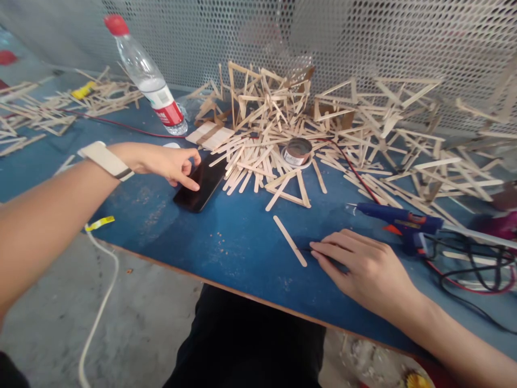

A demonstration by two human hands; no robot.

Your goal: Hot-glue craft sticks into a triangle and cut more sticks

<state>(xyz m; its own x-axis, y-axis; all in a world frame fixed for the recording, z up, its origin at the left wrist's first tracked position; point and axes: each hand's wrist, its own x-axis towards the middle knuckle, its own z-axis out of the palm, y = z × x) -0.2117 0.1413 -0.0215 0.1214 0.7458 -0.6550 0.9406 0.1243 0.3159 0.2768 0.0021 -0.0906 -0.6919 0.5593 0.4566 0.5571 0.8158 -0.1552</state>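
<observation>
Wooden stick, a lone flat one, lies on the blue table near its front edge, just beside the fingertips of the right hand. That hand is closed in a pinch, thumb against fingers, around a slim dark tool, mostly hidden by the fingers, whose tip reaches the stick's side. The left hand has hold of nothing: its index finger points down at the screen of a black phone, the other fingers loosely curled; whether the fingertip presses or hovers, I cannot tell.

Beyond the hands stands an open round tin, lidless and dark inside, its contents too shadowed to name. Loose sticks and glued frames crowd around it in a large pile. Behind the phone lies a banded bundle of sticks. Farther back is a clear plastic bottle, its red cap on; how much liquid it holds is unclear. To the right of the tin lies a blue glue gun, beside tangled black cable.
</observation>
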